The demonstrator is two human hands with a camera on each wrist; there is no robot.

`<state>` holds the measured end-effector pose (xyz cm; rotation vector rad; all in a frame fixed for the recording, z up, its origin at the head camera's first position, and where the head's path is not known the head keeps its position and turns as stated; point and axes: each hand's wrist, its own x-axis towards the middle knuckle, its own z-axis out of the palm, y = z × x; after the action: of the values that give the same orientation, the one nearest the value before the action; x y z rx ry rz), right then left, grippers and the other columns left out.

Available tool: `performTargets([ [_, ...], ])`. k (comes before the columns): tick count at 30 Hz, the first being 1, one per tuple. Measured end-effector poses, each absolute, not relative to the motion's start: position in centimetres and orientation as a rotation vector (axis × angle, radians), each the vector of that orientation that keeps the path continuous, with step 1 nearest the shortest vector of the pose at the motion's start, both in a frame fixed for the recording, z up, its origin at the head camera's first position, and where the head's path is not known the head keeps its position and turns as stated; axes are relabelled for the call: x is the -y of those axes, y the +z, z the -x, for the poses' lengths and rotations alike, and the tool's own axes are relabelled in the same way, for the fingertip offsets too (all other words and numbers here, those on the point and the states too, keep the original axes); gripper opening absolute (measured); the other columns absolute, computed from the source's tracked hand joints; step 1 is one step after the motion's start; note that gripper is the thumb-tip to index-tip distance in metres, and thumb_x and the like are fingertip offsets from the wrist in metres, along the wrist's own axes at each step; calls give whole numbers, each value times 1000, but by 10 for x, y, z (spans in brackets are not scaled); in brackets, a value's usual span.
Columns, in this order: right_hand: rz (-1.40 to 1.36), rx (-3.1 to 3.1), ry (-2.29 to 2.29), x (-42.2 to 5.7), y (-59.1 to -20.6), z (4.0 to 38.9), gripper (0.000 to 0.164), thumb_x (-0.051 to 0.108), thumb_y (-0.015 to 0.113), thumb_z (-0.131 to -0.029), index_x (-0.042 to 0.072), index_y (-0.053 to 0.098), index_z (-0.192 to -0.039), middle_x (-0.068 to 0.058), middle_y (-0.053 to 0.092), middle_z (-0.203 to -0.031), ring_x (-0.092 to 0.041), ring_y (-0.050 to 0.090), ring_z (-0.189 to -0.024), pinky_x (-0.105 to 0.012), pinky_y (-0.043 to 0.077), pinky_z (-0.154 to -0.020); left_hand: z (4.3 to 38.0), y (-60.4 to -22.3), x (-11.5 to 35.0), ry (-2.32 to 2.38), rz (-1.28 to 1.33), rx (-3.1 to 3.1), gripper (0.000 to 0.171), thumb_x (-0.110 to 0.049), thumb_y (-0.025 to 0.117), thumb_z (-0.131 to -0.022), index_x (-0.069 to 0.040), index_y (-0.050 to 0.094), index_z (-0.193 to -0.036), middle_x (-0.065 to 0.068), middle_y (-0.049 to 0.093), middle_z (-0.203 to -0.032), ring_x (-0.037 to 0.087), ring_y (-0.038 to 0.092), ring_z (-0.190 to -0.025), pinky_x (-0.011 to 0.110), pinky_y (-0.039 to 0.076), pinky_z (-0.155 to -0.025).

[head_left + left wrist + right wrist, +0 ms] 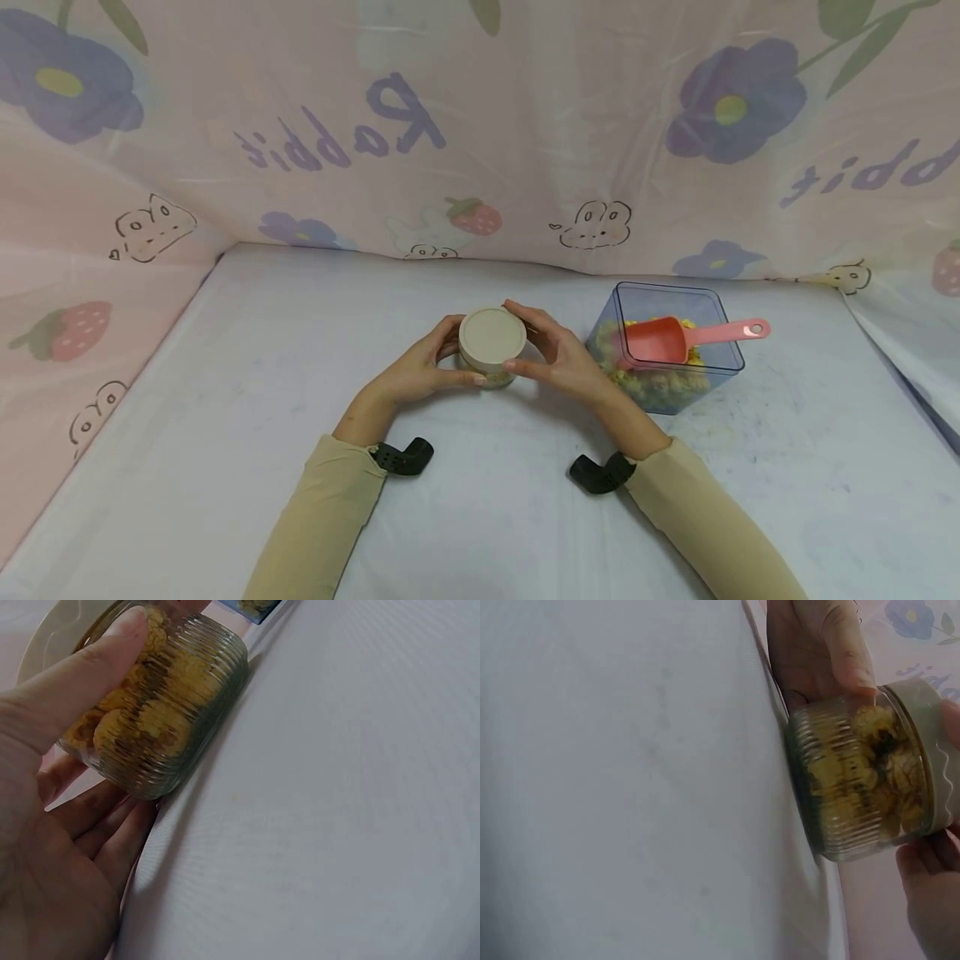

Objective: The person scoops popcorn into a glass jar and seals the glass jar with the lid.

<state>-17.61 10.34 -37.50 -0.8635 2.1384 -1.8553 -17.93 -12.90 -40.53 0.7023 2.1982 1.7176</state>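
A ribbed glass jar (176,697) of dried yellow flowers stands on the white table, capped with a cream lid (492,335). My left hand (420,368) holds the glass body from the left, its thumb along the near side and the other fingers behind. From the right, my right hand (564,358) grips the lid, with the thumb at its near edge and fingers at the far side. In the right wrist view, the lid (937,750) sits flush on the jar, and fingertips of both hands are round it.
Right of the jar stands a clear bluish square container (667,387) of yellow-green dried flowers. A pink scoop (660,342) lies across its top, handle over the right rim. Patterned cloth (495,125) hangs behind the table and at its sides.
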Motion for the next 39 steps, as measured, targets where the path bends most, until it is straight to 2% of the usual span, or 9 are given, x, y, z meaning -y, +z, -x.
performTargets([
  [5,824,-2223,-1852,-99,-376,173,76,-14,71,-76,-5,36,-143,-22,37,-141,-32,34,-136,-42,28,-116,179,-406,129,1718,-706,-2202,77,-5,78,-78,-7,34,-141,14,42,-144,29,41,-136,42,29,-116],
  [12,775,-2286,-1846,-97,-377,170,76,-11,74,-76,-4,36,-141,-24,35,-144,-32,34,-137,-39,32,-114,179,-405,129,1714,-702,-2208,76,-4,78,-78,-8,35,-140,14,42,-142,27,40,-136,39,30,-115],
  [17,834,-2242,-1814,-100,-376,173,78,-9,72,-78,-3,33,-144,-25,33,-146,-33,33,-137,-44,28,-115,179,-406,128,1707,-713,-2212,77,-4,78,-78,-8,34,-141,15,42,-143,28,40,-136,40,30,-116],
  [22,928,-2119,-1817,-104,-373,177,78,-9,68,-82,-6,26,-148,-27,27,-151,-34,25,-142,-49,19,-117,179,-406,128,1710,-718,-2200,76,-6,78,-79,-7,33,-141,14,41,-143,28,40,-136,41,30,-116],
  [27,957,-2104,-1795,-105,-372,178,77,-7,67,-83,-5,25,-148,-26,27,-153,-33,21,-145,-49,15,-119,179,-405,127,1710,-705,-2189,74,-5,76,-80,-7,33,-140,13,41,-144,28,41,-135,43,29,-116],
  [32,909,-2167,-1786,-102,-373,178,77,-11,68,-81,-6,28,-147,-23,34,-150,-32,26,-143,-49,19,-118,178,-404,127,1705,-714,-2196,73,-4,75,-81,-7,32,-139,15,41,-144,30,39,-136,45,28,-116],
  [39,774,-2309,-1804,-97,-376,171,76,-8,75,-76,-4,38,-143,-20,42,-140,-32,38,-135,-45,30,-115,177,-405,127,1708,-708,-2207,72,-3,76,-80,-7,32,-139,16,42,-143,30,39,-136,43,28,-116],
])
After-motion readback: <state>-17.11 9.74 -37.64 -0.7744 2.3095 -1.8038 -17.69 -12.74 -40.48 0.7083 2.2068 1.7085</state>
